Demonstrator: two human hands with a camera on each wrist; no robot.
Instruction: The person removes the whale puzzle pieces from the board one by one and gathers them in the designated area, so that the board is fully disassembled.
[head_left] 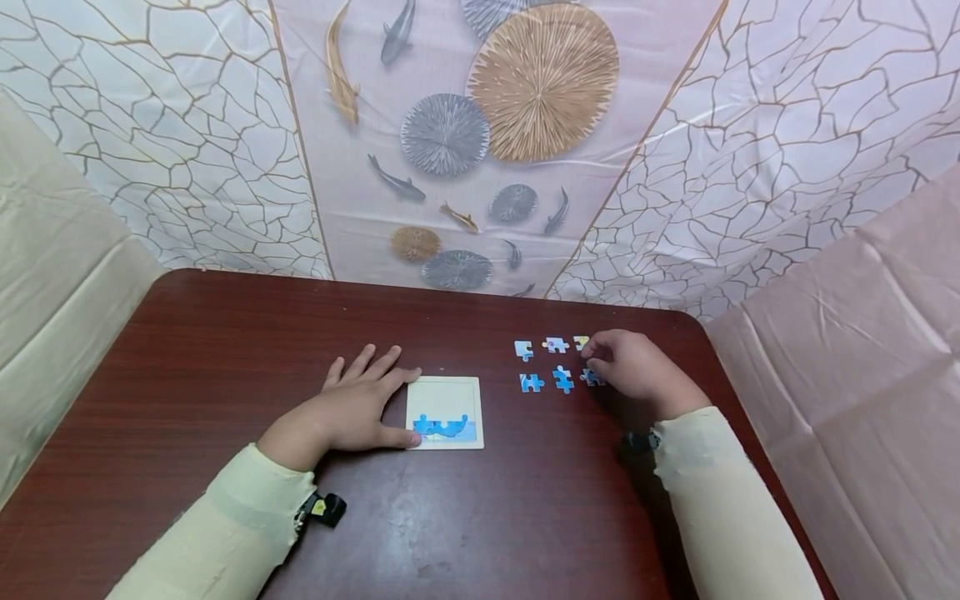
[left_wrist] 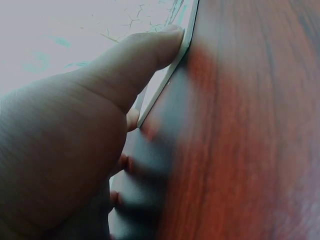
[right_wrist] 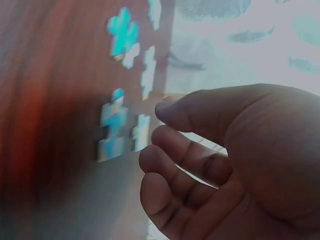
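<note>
L hand spread wide touching board, R hand's fingers narrow, empty, by pcs – a stray knuckle cd knock 'em askew!

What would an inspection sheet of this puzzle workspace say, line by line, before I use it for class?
Surface: red-brown wood-grain table.
Job's things: cream square puzzle board, blue pieces lying along its near side; six loose jigsaw pieces in two rows to its right.
Clutter: nothing seen.
Left hand: spread, thumb on the board, index finger at its far left corner.
Right hand: at the rows' right end, thumb and fingers apart, holding nothing.
Cables: nothing seen.
Surroundings: backdrop printed with fish and round discs; pale cloth at both sides.
</note>
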